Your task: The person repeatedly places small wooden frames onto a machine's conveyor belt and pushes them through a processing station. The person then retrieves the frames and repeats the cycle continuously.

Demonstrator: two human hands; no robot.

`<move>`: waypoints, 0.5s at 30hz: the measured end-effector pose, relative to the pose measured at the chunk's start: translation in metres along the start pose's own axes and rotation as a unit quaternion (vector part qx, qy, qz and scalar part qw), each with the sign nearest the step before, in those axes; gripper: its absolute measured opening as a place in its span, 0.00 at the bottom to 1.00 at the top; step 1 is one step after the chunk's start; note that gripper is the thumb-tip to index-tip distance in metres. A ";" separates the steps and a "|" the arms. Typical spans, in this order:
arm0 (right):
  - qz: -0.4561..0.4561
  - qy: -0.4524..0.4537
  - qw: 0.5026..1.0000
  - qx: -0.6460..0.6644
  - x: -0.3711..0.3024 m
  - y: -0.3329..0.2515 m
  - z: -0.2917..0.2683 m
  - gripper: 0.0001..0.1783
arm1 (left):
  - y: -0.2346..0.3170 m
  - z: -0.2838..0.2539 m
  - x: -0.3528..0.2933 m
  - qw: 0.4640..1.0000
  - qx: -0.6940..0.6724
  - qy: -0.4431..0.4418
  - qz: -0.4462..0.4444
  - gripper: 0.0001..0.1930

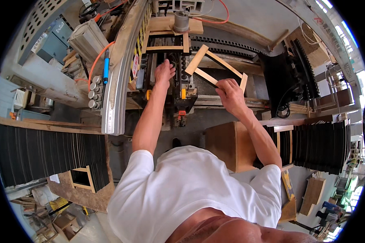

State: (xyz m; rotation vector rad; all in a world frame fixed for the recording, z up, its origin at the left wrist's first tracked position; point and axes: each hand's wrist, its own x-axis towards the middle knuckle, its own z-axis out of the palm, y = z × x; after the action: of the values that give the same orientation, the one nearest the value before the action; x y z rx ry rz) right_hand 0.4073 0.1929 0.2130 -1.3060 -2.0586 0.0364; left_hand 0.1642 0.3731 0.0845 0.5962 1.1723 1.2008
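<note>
My right hand (pixel 230 95) is closed on the near edge of a rectangular wooden frame (pixel 197 60). The frame is pale wood with dark edges and is held at a slant, with one broad bar at its upper left. To its left, my left hand (pixel 164 73) reaches over the machine (pixel 177 81); its fingers are loosely bent and apart, with nothing visible in them. Beyond that hand, a second wooden frame (pixel 164 48) lies in the machine. A grey metal cylinder (pixel 181 22) stands above its far end.
Left of the machine runs a metal rail (pixel 114 97) with a blue marker (pixel 106 67) on it. Tall stacks of black-edged frames stand at left (pixel 48 154) and right (pixel 320 146). A brown wooden box (pixel 225 143) is near my right forearm. A dark cable chain (pixel 302 73) is at far right.
</note>
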 end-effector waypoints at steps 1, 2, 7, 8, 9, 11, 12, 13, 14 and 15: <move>-0.003 -0.003 1.000 -0.002 0.007 0.003 0.003 0.10 | 0.004 0.005 0.012 1.000 -0.008 0.003 -0.016 0.22; -0.007 -0.006 1.000 -0.004 0.013 0.006 0.005 0.10 | 0.008 0.009 0.023 0.999 -0.017 0.007 -0.031 0.22; -0.024 -0.042 0.999 -0.018 0.037 0.031 0.016 0.09 | 0.018 0.026 0.054 0.997 -0.022 0.035 -0.059 0.25; -0.037 -0.045 0.998 -0.015 0.044 0.035 0.020 0.09 | 0.019 0.028 0.058 0.997 -0.035 0.048 -0.049 0.24; -0.054 -0.048 0.997 -0.010 0.052 0.038 0.024 0.09 | 0.012 0.023 0.065 0.995 -0.077 0.046 -0.043 0.25; -0.099 -0.061 0.993 -0.001 0.074 0.045 0.041 0.09 | -0.003 0.005 0.090 0.987 -0.157 0.041 -0.017 0.25; -0.131 -0.069 0.989 -0.004 0.087 0.050 0.055 0.09 | -0.009 -0.007 0.100 0.971 -0.239 0.016 -0.029 0.28; -0.147 -0.079 0.986 -0.016 0.096 0.058 0.065 0.09 | -0.012 -0.003 0.091 0.998 -0.060 -0.021 -0.002 0.25; -0.149 -0.081 0.985 -0.013 0.106 0.065 0.074 0.10 | -0.011 -0.001 0.084 0.991 0.117 -0.046 0.038 0.23; -0.161 -0.062 0.985 0.027 0.120 0.063 0.093 0.10 | -0.019 -0.006 0.085 0.960 -0.276 0.008 -0.050 0.22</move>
State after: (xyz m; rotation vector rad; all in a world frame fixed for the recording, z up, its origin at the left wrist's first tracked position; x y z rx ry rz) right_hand 0.3741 0.3513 0.1831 -0.9451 -2.3368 0.0286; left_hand 0.1597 0.4448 0.0348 0.1032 0.8142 1.3705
